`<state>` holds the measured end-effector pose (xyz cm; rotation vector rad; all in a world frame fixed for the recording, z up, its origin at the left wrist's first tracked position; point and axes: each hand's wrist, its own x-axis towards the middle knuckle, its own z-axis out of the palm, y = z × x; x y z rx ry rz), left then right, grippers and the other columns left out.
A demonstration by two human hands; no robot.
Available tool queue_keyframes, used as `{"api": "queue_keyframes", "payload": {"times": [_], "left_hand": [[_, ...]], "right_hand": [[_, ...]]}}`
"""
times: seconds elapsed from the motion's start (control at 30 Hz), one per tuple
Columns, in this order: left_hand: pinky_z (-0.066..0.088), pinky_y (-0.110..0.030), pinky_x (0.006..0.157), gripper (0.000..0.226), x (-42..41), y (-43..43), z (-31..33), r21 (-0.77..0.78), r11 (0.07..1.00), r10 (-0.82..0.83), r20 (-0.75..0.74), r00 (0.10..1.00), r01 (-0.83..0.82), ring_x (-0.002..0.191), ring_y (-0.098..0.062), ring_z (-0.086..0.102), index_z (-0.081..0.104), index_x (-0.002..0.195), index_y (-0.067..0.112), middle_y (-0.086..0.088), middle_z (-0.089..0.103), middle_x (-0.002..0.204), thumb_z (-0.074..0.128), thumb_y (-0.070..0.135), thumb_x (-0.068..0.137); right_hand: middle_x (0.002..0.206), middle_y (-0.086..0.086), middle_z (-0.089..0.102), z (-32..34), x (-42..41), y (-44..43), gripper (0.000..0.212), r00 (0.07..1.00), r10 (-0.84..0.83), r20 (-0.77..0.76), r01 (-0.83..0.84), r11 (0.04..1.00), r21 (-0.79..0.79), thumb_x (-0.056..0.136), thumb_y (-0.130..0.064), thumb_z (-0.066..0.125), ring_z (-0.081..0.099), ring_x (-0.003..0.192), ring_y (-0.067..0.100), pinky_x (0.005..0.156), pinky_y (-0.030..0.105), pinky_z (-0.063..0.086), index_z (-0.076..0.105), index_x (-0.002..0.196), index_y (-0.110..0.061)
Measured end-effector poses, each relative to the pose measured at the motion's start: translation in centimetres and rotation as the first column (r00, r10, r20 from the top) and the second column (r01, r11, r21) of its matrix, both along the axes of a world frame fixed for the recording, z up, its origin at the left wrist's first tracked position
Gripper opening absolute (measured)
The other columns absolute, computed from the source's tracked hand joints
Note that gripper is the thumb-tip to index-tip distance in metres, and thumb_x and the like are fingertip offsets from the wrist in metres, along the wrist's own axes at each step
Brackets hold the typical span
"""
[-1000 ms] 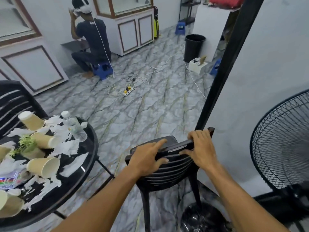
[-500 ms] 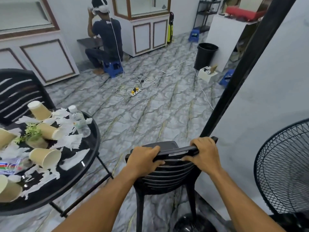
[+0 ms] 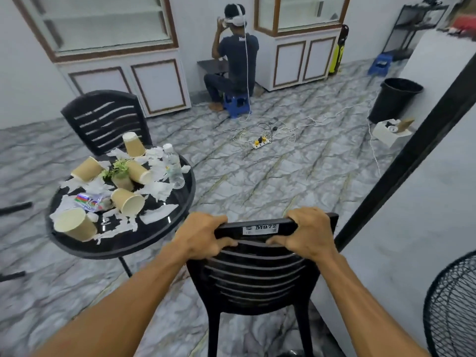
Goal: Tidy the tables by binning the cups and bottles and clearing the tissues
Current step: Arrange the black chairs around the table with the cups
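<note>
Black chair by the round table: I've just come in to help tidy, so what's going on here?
A person holds the black chair by its top rail, left grip and right grip both curled over it. The tidying has not reached the round table beside it, which carries tipped paper cups, a plastic bottle and torn tissues. The black bin stands across the floor, by the white wall.

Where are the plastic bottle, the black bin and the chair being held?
plastic bottle (image 3: pixel 175 170): head view, on its clear body.
black bin (image 3: pixel 389 106): head view, on its outer wall.
black chair (image 3: pixel 253 275): head view, on its slatted backrest.
</note>
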<state>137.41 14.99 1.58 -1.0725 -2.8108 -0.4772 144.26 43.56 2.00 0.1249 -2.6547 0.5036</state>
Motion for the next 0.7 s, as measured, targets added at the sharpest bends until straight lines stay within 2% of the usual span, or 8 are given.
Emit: {"api": "queue_keyframes", "payload": {"times": [0.13, 0.23, 0.3, 0.4, 0.43, 0.5, 0.57, 0.7], "left_hand": [[0.040, -0.022, 0.054, 0.048, 1.1, -5.1, 1.3, 0.064, 0.994, 0.090, 0.003, 0.996, -0.090, 0.061, -0.013, 0.057, 0.060, 0.082, 0.028, 0.009, 0.061, 0.061, 0.066, 0.075, 0.073], [0.049, -0.035, 0.062, 0.050, 1.9, -8.0, 0.7, -0.009, 0.981, 0.192, 0.075, 0.978, -0.192, 0.062, -0.016, 0.059, 0.059, 0.082, 0.028, 0.008, 0.059, 0.061, 0.064, 0.077, 0.073], [0.049, -0.036, 0.065, 0.046, 2.3, -9.4, 0.0, -0.033, 0.967, 0.256, 0.114, 0.960, -0.254, 0.065, -0.017, 0.059, 0.057, 0.084, 0.031, 0.009, 0.057, 0.062, 0.066, 0.075, 0.074], [0.051, -0.038, 0.070, 0.043, 2.1, -10.8, -0.4, 0.034, 0.953, 0.299, 0.079, 0.951, -0.302, 0.076, -0.015, 0.061, 0.056, 0.090, 0.032, 0.012, 0.063, 0.076, 0.068, 0.070, 0.075], [0.052, -0.037, 0.073, 0.043, 1.9, -11.0, -0.4, 0.074, 0.951, 0.296, 0.050, 0.954, -0.299, 0.081, -0.015, 0.062, 0.058, 0.098, 0.031, 0.012, 0.066, 0.084, 0.070, 0.067, 0.077], [0.052, -0.037, 0.081, 0.055, 1.4, -10.5, -0.7, 0.093, 0.957, 0.275, -0.003, 0.962, -0.273, 0.097, -0.017, 0.061, 0.055, 0.124, 0.029, 0.007, 0.068, 0.104, 0.070, 0.060, 0.080], [0.052, -0.038, 0.083, 0.068, 0.8, -9.7, -1.0, 0.051, 0.971, 0.235, -0.039, 0.971, -0.233, 0.108, -0.017, 0.056, 0.044, 0.140, 0.031, 0.006, 0.064, 0.116, 0.068, 0.058, 0.082], [0.058, -0.037, 0.069, 0.069, -0.2, -9.8, -1.7, 0.029, 0.990, 0.143, -0.198, 0.970, -0.140, 0.120, -0.016, 0.050, 0.046, 0.140, 0.027, 0.006, 0.062, 0.122, 0.069, 0.059, 0.083]], "right_hand": [[0.049, -0.010, 0.048, 0.7, -1.9, -4.1, 0.075, 0.994, 0.112, 0.013, -0.112, 0.993, 0.038, 0.048, -0.091, 0.063, 0.047, 0.046, 0.014, 0.052, 0.029, 0.041, 0.053, 0.054, -0.017], [0.050, -0.010, 0.051, -0.6, -2.5, -7.0, 0.072, 0.987, 0.156, 0.046, -0.158, 0.987, 0.034, 0.050, -0.092, 0.059, 0.048, 0.048, 0.013, 0.052, 0.028, 0.041, 0.058, 0.056, -0.020], [0.051, -0.010, 0.052, -1.6, -3.0, -8.8, 0.069, 0.982, 0.182, 0.046, -0.182, 0.983, 0.001, 0.051, -0.089, 0.062, 0.049, 0.049, 0.013, 0.055, 0.027, 0.040, 0.058, 0.057, -0.020], [0.057, -0.010, 0.058, -2.3, -4.4, -10.5, 0.066, 0.985, 0.164, 0.052, -0.165, 0.986, 0.000, 0.052, -0.086, 0.066, 0.055, 0.055, 0.013, 0.060, 0.028, 0.043, 0.063, 0.063, -0.021], [0.060, -0.010, 0.059, -2.3, -4.9, -10.7, 0.065, 0.987, 0.154, 0.056, -0.154, 0.988, 0.006, 0.052, -0.085, 0.068, 0.056, 0.058, 0.013, 0.062, 0.029, 0.044, 0.064, 0.066, -0.022], [0.069, -0.011, 0.061, -2.4, -5.9, -10.4, 0.062, 0.985, 0.167, 0.043, -0.168, 0.986, 0.018, 0.055, -0.080, 0.073, 0.058, 0.066, 0.014, 0.067, 0.031, 0.046, 0.066, 0.076, -0.022], [0.086, -0.008, 0.066, -2.5, -6.6, -9.8, 0.063, 0.974, 0.226, 0.022, -0.226, 0.974, 0.013, 0.059, -0.073, 0.078, 0.062, 0.081, 0.017, 0.075, 0.036, 0.051, 0.069, 0.094, -0.023], [0.118, -0.001, 0.064, -3.6, -6.6, -8.4, 0.067, 0.935, 0.349, -0.070, -0.349, 0.937, 0.007, 0.073, -0.059, 0.079, 0.060, 0.111, 0.021, 0.093, 0.042, 0.047, 0.065, 0.126, -0.020]]}}
